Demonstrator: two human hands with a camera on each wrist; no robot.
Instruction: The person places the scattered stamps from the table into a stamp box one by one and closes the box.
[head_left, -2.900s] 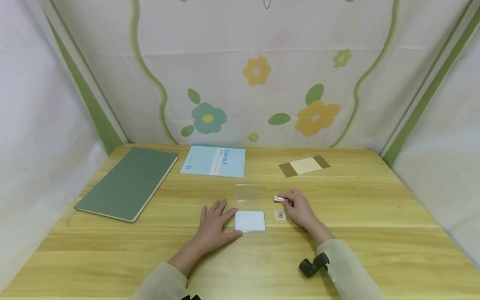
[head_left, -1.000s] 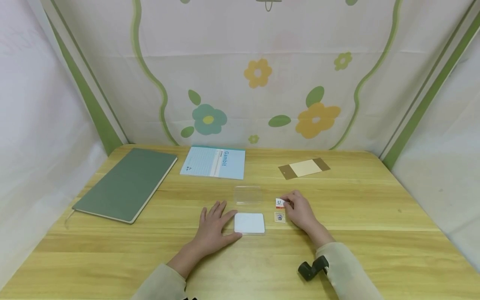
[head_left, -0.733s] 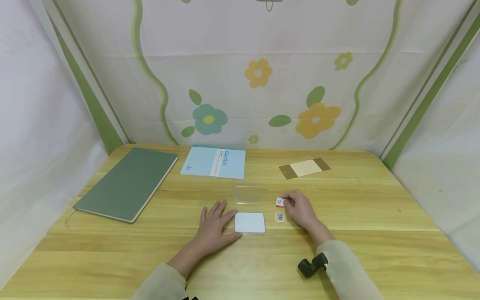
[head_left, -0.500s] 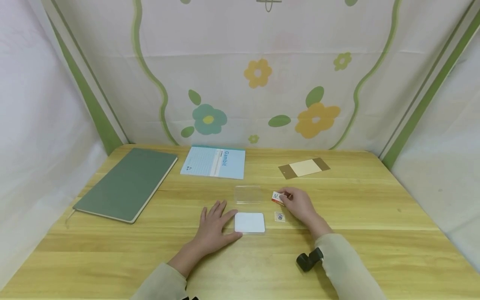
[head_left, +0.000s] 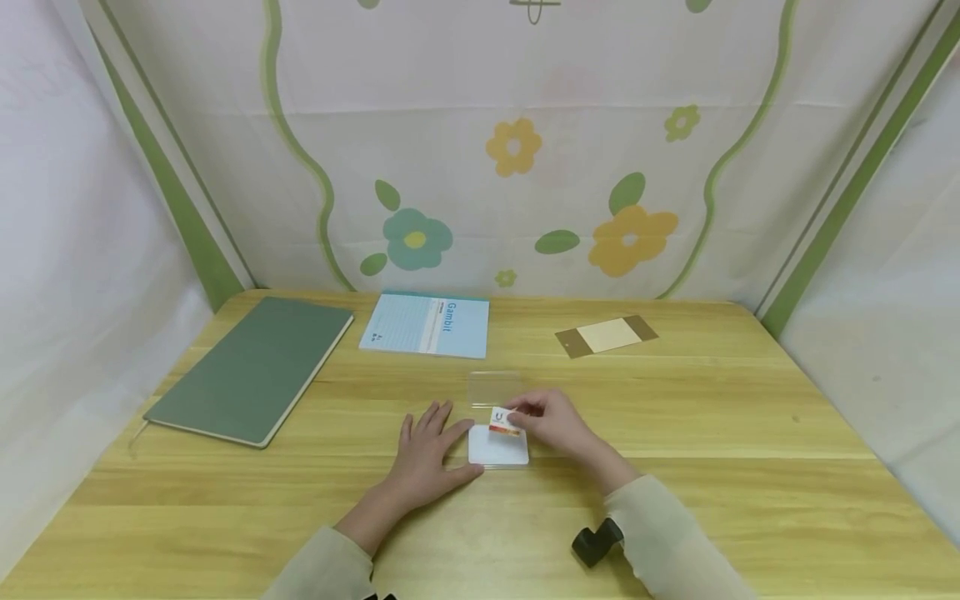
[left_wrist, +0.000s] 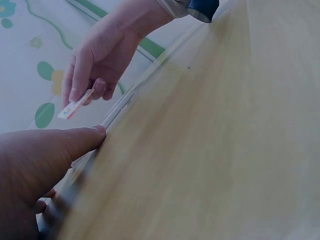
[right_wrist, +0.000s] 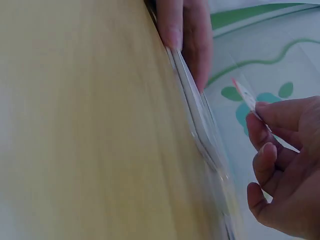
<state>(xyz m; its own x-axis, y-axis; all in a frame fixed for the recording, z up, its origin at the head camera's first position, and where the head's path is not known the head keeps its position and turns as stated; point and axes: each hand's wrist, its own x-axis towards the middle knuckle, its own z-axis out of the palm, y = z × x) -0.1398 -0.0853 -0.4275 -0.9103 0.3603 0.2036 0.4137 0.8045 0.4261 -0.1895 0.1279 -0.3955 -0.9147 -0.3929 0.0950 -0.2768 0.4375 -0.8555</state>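
Note:
My right hand [head_left: 555, 423] pinches a small white card [head_left: 501, 419] with a red lower edge and a dark U-like mark. It holds this card tilted above a stack of white cards [head_left: 495, 451] in a shallow clear case [head_left: 501, 467]. In the left wrist view the small card [left_wrist: 75, 106] is apart from the stack. My left hand [head_left: 422, 457] lies on the table, thumb and index finger at the near and far left corners of the case, gripping it. The right wrist view shows the thumb [right_wrist: 172, 37] against the case's edge.
Behind the case lies a clear plastic lid [head_left: 495, 389]. A green notebook [head_left: 255, 371] is at the left, a light-blue notebook [head_left: 405, 325] at the back. A brown-and-cream card [head_left: 607, 335] lies back right. A patterned curtain [head_left: 465, 150] hangs behind the table.
My right hand has lifted the small card from the table right of the case and carried it left over the stack. The small patterned square is now hidden. My left hand stays put.

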